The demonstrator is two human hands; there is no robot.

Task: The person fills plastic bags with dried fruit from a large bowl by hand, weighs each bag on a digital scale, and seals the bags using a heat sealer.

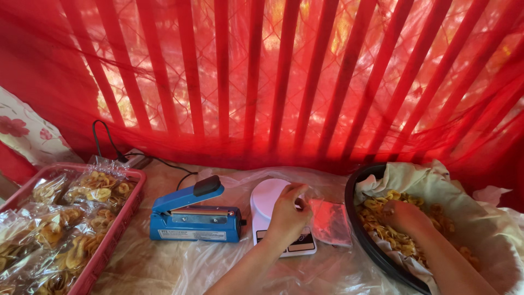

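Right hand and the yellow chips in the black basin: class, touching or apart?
Touching. The head view shows the right hand pressed down among the chips, fingers partly buried.

Just right of the frame's centre we see a clear bag (327,218), thin and crinkled, held open and upright over a white scale (267,205) that sits flat at lower centre. At the lower right, yellow chips (382,226) lie heaped in a paper-lined black basin (363,240), curled round slices, loose and piled.
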